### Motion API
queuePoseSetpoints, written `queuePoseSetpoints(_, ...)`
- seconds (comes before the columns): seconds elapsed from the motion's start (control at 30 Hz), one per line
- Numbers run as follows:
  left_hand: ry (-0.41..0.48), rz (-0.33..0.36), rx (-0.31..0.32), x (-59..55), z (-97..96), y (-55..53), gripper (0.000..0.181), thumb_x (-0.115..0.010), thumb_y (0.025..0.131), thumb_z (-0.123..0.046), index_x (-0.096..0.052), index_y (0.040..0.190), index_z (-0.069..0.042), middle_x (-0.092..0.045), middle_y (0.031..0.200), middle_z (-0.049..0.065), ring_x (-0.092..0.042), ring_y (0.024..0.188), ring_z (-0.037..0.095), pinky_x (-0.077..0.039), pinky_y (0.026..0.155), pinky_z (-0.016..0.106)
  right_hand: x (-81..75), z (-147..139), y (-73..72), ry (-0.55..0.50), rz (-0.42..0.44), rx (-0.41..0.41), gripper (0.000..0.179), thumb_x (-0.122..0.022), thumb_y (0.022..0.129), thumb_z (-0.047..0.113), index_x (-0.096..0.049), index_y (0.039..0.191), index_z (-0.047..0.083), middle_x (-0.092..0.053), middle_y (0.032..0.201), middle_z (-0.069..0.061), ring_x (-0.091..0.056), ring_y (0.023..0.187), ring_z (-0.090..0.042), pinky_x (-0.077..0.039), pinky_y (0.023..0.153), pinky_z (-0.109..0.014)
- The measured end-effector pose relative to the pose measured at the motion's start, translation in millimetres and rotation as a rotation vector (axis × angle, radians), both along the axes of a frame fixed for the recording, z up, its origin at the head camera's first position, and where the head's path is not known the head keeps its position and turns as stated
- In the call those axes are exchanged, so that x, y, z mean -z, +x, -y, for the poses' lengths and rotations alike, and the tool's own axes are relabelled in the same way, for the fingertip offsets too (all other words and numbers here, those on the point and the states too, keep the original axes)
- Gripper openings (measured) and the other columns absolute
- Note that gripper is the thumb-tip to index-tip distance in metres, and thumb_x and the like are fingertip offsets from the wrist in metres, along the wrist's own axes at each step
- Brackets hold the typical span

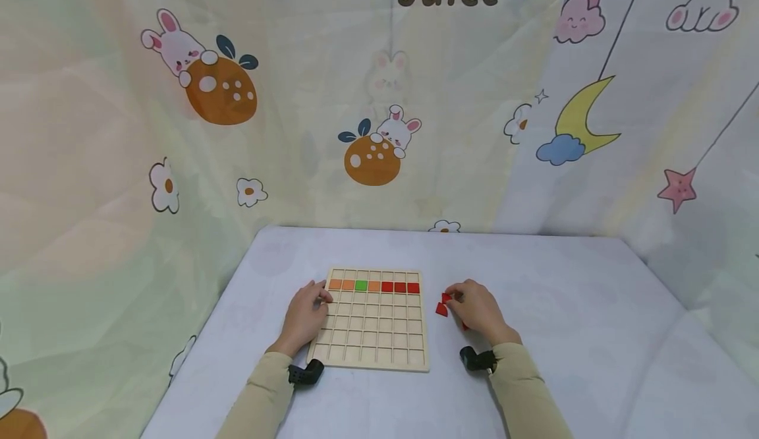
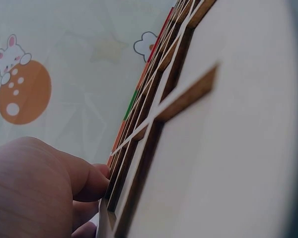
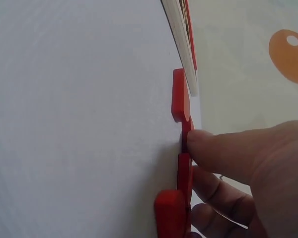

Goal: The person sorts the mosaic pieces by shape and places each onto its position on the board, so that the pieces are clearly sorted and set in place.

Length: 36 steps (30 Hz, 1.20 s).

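Observation:
A wooden grid board (image 1: 370,323) lies flat on the white table. Along its second row from the back sit orange tiles (image 1: 341,285), a green tile (image 1: 361,285) and red tiles (image 1: 400,287). My left hand (image 1: 305,317) holds the board's left edge, thumb over the rim; in the left wrist view the fingers (image 2: 89,181) meet that edge. Right of the board, my right hand (image 1: 479,308) pinches a red tile (image 1: 446,298) between thumb and fingers. Other loose red tiles (image 3: 180,94) lie around it, one (image 1: 441,309) nearer the board. The hand partly hides some.
The white table (image 1: 569,360) extends to both sides of the board. Behind it hangs a printed cloth (image 1: 296,129) with rabbits, flowers and a moon. Black wrist cameras (image 1: 306,372) are strapped on both wrists, over beige sleeves (image 1: 524,393).

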<state>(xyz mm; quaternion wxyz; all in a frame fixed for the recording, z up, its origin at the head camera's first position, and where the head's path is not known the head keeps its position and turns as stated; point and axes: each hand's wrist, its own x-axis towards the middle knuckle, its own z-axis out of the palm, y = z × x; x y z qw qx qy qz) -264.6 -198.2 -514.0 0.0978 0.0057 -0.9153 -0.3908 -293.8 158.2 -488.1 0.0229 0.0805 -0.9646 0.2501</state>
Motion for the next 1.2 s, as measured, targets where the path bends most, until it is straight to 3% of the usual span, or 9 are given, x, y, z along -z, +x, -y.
queuePoseSetpoints(0.4,-0.017,-0.045,0.011,-1.7,1.7,0.8,0.013,-0.058,0.088,-0.002,-0.063,0.089,-0.014,-0.049,0.145,0.015,-0.03,0.143,0.036,-0.021,0.119,0.055,2.8,11,0.1,0.005,-0.029,0.072,0.03,-0.076,0.084,0.022,-0.07,0.109,0.007,-0.057,0.082,-0.004,-0.051,0.073,-0.019,-0.048,0.062,-0.03)
queuePoseSetpoints(0.8,-0.018,-0.053,0.009,1.2,0.4,-0.5,0.015,-0.056,0.087,-0.002,-0.063,0.086,-0.016,-0.051,0.144,0.015,-0.032,0.142,0.037,-0.019,0.12,0.052,3.4,18,-0.5,0.042,-0.068,0.067,0.026,-0.078,0.082,0.02,-0.073,0.103,0.005,-0.06,0.083,-0.004,-0.052,0.073,-0.019,-0.051,0.068,-0.035)
queuePoseSetpoints(1.03,-0.013,-0.046,0.006,-1.5,-0.1,1.8,0.014,-0.057,0.087,-0.002,-0.062,0.086,-0.015,-0.05,0.145,0.015,-0.031,0.143,0.037,-0.02,0.119,0.053,-5.3,22,-5.0,0.031,-0.034,0.069,0.032,-0.074,0.085,0.018,-0.069,0.113,0.003,-0.061,0.095,-0.008,-0.054,0.079,-0.021,-0.056,0.074,-0.036)
queuePoseSetpoints(1.2,-0.01,-0.039,0.004,0.1,0.5,1.1,0.014,-0.057,0.087,-0.003,-0.062,0.085,-0.016,-0.05,0.145,0.014,-0.031,0.143,0.036,-0.02,0.119,0.054,-11.5,25,-7.1,0.004,0.017,0.097,0.031,-0.076,0.085,0.021,-0.069,0.111,0.006,-0.061,0.097,-0.008,-0.054,0.084,-0.023,-0.056,0.076,-0.036)
